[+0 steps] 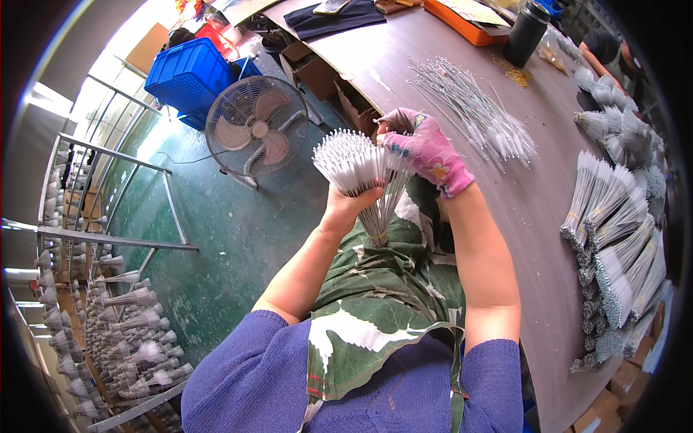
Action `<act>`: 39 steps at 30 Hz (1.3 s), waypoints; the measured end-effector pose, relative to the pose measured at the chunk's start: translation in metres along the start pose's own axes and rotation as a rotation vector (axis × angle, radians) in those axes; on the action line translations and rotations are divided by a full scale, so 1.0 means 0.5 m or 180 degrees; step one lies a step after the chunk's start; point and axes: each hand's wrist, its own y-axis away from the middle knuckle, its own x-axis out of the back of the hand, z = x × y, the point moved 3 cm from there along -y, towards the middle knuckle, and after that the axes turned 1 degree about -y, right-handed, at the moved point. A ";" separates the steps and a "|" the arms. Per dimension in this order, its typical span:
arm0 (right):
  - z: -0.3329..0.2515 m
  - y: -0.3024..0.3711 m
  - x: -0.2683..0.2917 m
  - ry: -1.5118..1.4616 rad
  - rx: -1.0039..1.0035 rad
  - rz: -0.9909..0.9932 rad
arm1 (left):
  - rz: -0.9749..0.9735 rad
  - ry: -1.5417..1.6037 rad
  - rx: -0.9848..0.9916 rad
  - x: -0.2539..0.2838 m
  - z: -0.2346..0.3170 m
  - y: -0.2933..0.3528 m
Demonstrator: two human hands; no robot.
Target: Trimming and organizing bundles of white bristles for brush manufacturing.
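A thick bundle of thin wire brushes with white bristle heads [348, 160] stands tilted in front of me, heads up and bare wire stems down toward my apron. My bare left hand [349, 208] wraps round it just below the bristles. Against the right side of the heads is my right hand [435, 157], in a pink flowered glove. Its fingers are curled closed at the bundle's edge; what is between them, if anything, is hidden. Loose wire brushes [480, 108] lie spread on the table to the right.
The table [516, 238] curves along my right, with tied brush bundles [613, 234] stacked at its far side. A black bottle [527, 34] and an orange tray [462, 23] stand at the back. A floor fan [258, 130], blue crates [189, 76] and a brush-filled rack [133, 332] are left.
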 end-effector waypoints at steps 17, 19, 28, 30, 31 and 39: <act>-0.005 0.031 0.034 -0.0677 0.0358 0.0550 | -0.0153 -0.0090 -0.0178 0.004 0.003 0.000; -0.032 0.068 0.047 -0.0036 0.0897 0.1489 | -0.0132 -0.0048 -0.0180 0.007 -0.002 0.000; 0.011 0.211 -0.061 -0.1772 -0.1086 0.0004 | -0.0146 -0.0024 -0.0040 0.013 0.002 0.001; 0.023 0.215 -0.070 -0.1519 -0.1498 -0.0025 | -0.0213 -0.0091 0.0001 0.009 0.002 0.002; 0.036 0.210 -0.067 -0.1519 -0.1497 -0.0016 | -0.0117 -0.0059 0.0030 0.012 -0.002 0.002; 0.051 0.175 -0.066 -0.1041 -0.1167 0.0456 | -0.0150 -0.0156 -0.0257 0.002 0.003 0.006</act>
